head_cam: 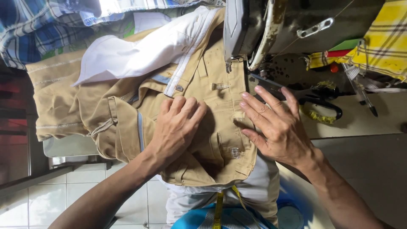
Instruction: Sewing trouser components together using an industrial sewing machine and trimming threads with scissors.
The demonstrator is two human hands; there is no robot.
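Head view: the trousers (186, 89), khaki with a white lining turned out at the far left, lie spread over the table (364, 123) in front of the sewing machine (254, 29). The left hand (176, 127) rests on the cloth with its fingers (186, 106) curled and pressing, bunching a fold rather than pinching it. The right hand (277, 127) lies flat and open, fingers (258, 106) splayed, its tips on the waistband edge just near the machine's foot; it grips nothing.

To do this step well, I judge that both hands should keep the cloth smooth and taut between them, with the seam line squared to the foot and fingertips clear of the needle, which is probably behind the machine head and hard to see.

The waistband runs between the two hands, under both sets of fingertips. Scissors (318, 99) lie on the table just beyond the right hand, and a yellow tape (219, 208) hangs near the body.
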